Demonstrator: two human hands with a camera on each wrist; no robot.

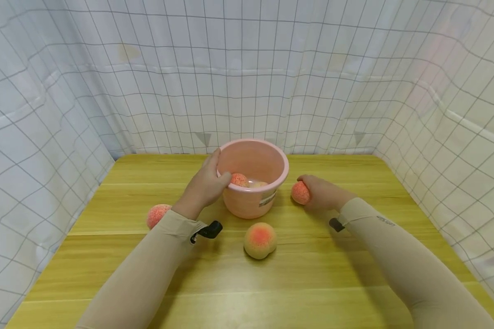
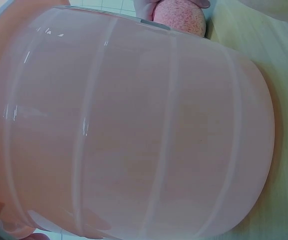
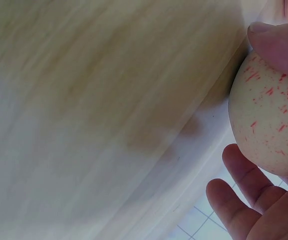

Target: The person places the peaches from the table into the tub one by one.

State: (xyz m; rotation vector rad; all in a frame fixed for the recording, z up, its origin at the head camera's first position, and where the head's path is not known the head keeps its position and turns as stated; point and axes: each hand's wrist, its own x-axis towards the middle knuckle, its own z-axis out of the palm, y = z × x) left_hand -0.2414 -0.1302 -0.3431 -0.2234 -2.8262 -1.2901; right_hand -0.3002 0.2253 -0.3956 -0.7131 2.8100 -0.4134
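Observation:
A pink plastic bucket stands on the table, its mouth tipped a little toward me. My left hand grips its left rim, and the bucket's ribbed wall fills the left wrist view. Inside lie a red-speckled peach and a paler peach, partly hidden by the rim. To the right of the bucket, my right hand holds another red-speckled peach, thumb on one side and fingers on the other. The right wrist view shows this peach's cream, red-flecked side. Whether it touches the table I cannot tell.
A yellow peach with a red blush lies in front of the bucket. Another reddish peach sits at the left, partly behind my left forearm. Gridded white curtains surround the wooden table at the back and sides.

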